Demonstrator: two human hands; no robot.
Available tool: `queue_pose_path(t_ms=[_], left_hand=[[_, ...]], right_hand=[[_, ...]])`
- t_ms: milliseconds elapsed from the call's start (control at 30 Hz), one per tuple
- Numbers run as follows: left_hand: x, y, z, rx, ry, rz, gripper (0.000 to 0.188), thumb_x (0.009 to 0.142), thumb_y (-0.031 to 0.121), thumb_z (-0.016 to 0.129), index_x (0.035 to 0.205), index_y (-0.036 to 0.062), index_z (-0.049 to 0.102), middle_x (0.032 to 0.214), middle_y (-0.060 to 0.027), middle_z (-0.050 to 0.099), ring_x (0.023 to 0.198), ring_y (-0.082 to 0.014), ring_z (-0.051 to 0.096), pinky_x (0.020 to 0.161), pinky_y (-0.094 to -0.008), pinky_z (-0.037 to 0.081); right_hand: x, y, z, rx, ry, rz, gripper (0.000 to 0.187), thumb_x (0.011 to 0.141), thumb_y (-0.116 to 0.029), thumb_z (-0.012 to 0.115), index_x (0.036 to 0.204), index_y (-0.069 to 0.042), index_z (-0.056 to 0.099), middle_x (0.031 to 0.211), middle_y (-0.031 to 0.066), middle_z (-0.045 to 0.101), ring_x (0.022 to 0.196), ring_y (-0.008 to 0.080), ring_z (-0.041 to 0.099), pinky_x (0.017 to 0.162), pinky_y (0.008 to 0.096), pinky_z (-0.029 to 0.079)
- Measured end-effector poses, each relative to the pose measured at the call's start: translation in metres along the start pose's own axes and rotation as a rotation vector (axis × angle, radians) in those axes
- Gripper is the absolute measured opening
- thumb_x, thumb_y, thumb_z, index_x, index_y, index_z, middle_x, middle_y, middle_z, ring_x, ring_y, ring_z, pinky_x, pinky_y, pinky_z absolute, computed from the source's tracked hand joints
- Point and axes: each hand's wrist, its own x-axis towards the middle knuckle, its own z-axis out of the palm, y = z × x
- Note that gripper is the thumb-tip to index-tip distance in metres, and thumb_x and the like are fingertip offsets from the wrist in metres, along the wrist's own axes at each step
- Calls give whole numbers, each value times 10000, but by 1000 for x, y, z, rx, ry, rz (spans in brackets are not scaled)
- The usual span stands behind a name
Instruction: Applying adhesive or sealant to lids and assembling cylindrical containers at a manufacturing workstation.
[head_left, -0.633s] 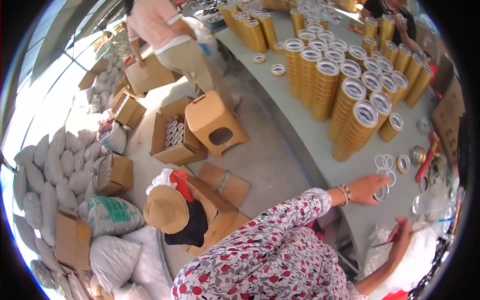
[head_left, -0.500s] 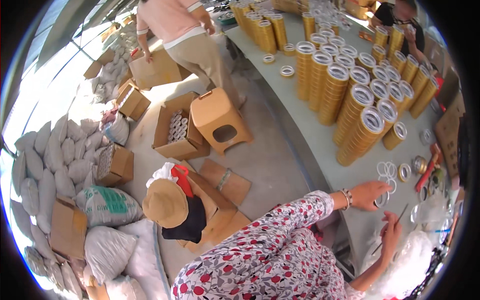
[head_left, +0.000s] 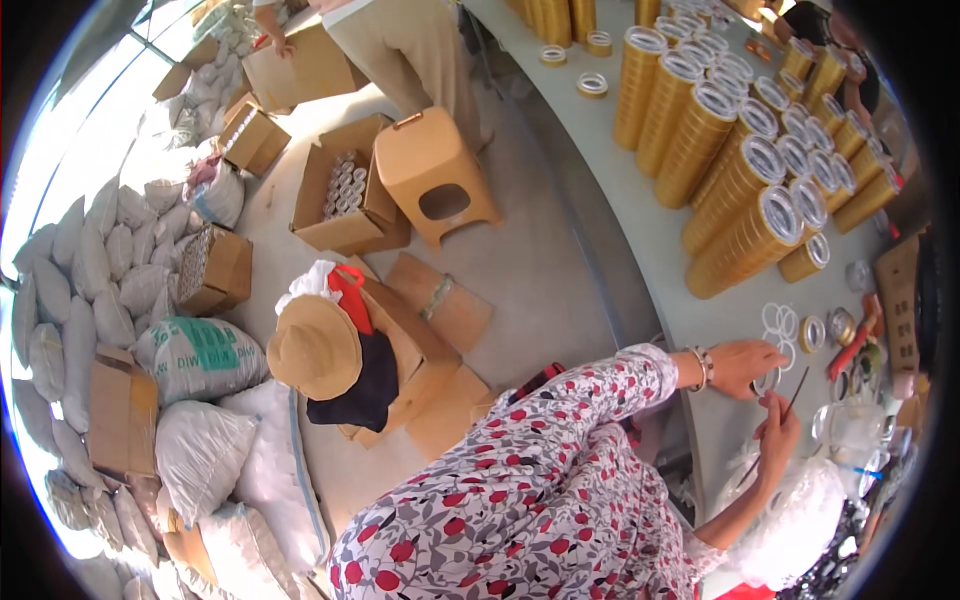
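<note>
My left hand (head_left: pixel 740 366) reaches over the table's near edge, its fingers closed on a small ring (head_left: pixel 768 382) with a pale rim. Beside it, my right hand (head_left: pixel 777 440) grips a thin dark rod (head_left: pixel 797 392) that slants up past the fingers; its exact kind is hard to make out. The right fingertips are close to the held ring. Several thin white rings (head_left: pixel 780 322) lie loosely overlapping just beyond my left hand. A gold tape roll (head_left: pixel 812 333) lies beside them.
Tall stacks of gold tape rolls (head_left: pixel 735 235) stand on the grey table (head_left: pixel 640 225). A red-handled tool (head_left: pixel 852 345) and clear plastic bags (head_left: pixel 795 525) lie at the right. Leftward are a stool (head_left: pixel 425 165), cartons (head_left: pixel 335 225), sacks (head_left: pixel 205 450) and a standing person (head_left: pixel 400 50).
My right hand has moved up and closer to my left hand, bringing the rod to the ring. The whole view has shifted, and surroundings sit higher toward the top edge.
</note>
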Motion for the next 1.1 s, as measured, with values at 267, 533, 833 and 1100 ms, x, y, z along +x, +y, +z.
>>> queue_pose_path(t_ms=[267, 533, 833, 1100], left_hand=[[6, 3, -4, 4, -17, -13, 784, 744, 181, 787, 1408, -7, 416, 1374, -214, 526, 1280, -363, 511, 1089, -438, 413], [3, 0, -1, -30, 11, -34, 801, 701, 166, 796, 1395, 0, 431, 1326, -203, 549, 1229, -364, 541, 1061, -431, 435], [1, -7, 10, 23, 74, -1, 762, 647, 216, 813, 1317, 22, 505, 1134, -178, 617, 1092, -356, 614, 956, -431, 493], [4, -2, 9, -9, 6, -2, 846, 677, 153, 804, 1413, -6, 419, 1366, -222, 531, 1251, -375, 535, 1089, -430, 421]], right_hand=[[-21, 29, -2, 259, -53, 211, 329, 1025, -317, 561, 1124, -22, 668, 872, 42, 714, 419, 28, 405, 370, 196, 251], [-20, 51, -2, 288, -39, 257, 348, 1032, -299, 564, 1171, 3, 667, 867, 18, 696, 438, 17, 357, 382, 198, 234], [-20, 51, -3, 350, -70, 260, 320, 1031, -266, 571, 1180, 2, 660, 858, 16, 693, 437, 7, 338, 380, 191, 211], [-20, 66, -5, 429, -52, 241, 276, 1022, -253, 579, 1109, -8, 672, 800, 34, 683, 434, 16, 368, 380, 188, 230]])
